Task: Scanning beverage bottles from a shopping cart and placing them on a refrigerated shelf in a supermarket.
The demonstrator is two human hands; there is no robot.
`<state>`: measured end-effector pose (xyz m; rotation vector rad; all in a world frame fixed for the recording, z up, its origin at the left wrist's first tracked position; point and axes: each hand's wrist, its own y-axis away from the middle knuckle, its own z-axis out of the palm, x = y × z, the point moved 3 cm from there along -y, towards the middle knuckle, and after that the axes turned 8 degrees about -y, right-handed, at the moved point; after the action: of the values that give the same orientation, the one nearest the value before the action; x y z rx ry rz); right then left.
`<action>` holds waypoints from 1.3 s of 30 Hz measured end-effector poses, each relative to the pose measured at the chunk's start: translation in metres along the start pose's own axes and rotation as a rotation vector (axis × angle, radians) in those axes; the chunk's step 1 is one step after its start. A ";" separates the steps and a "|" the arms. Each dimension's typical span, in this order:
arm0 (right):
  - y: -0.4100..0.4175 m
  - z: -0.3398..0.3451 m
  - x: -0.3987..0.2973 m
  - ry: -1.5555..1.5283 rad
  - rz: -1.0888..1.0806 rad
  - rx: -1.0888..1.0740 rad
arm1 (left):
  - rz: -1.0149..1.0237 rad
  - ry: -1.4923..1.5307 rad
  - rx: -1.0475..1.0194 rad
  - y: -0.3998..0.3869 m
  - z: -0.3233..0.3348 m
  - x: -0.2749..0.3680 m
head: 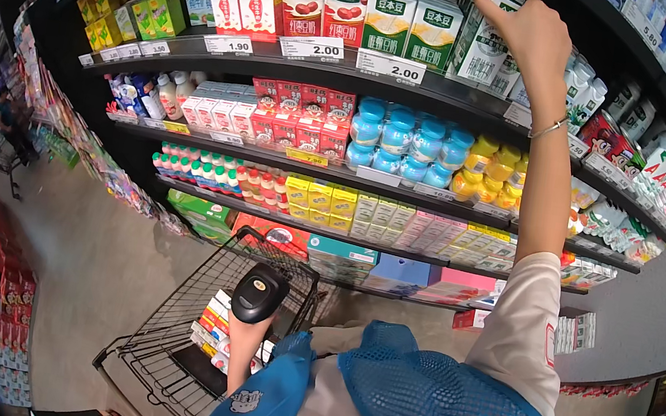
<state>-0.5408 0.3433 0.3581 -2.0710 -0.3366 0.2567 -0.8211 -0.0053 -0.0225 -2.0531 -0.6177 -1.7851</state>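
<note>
Raised to the top shelf on the right, my right hand (527, 28) is at a green-and-white milk carton (485, 54); its fingertips are partly hidden, so I cannot tell whether it grips the carton. Beside that carton stand rows of green-and-white soy milk cartons (388, 21) and red-and-white ones (344, 11). Low on the left, my left hand (249, 330) holds a black handheld barcode scanner (260, 292) over a black wire shopping cart (161, 337). Small boxes and packs (212, 319) lie in the cart, partly covered by my forearm.
Lower shelves hold red milk cartons (301, 115), blue bottles (398, 133) and yellow bottles (492, 166). Price tags line the shelf edge (446, 86). Large boxes (404, 272) sit at the bottom. A person (10, 121) stands near another cart at the far left.
</note>
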 end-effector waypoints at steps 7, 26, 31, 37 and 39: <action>0.005 0.013 0.001 -0.119 0.051 -0.145 | 0.010 0.017 0.024 0.004 -0.001 -0.002; 0.036 -0.003 -0.010 -0.175 -0.008 -0.221 | 0.116 -0.130 -0.067 0.007 -0.004 -0.012; 0.041 0.001 -0.030 -0.020 0.016 -0.284 | -0.063 -0.054 -0.001 0.026 -0.014 -0.002; 0.112 -0.031 -0.096 -0.352 -0.120 -0.178 | -0.020 -0.158 0.119 0.048 -0.033 -0.019; 0.145 -0.009 -0.140 -0.544 -0.237 -0.400 | -0.116 -0.157 0.162 0.065 -0.040 -0.026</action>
<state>-0.6503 0.2187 0.2430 -2.2951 -1.0254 0.6526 -0.8224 -0.0835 -0.0407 -2.0963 -0.9127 -1.5853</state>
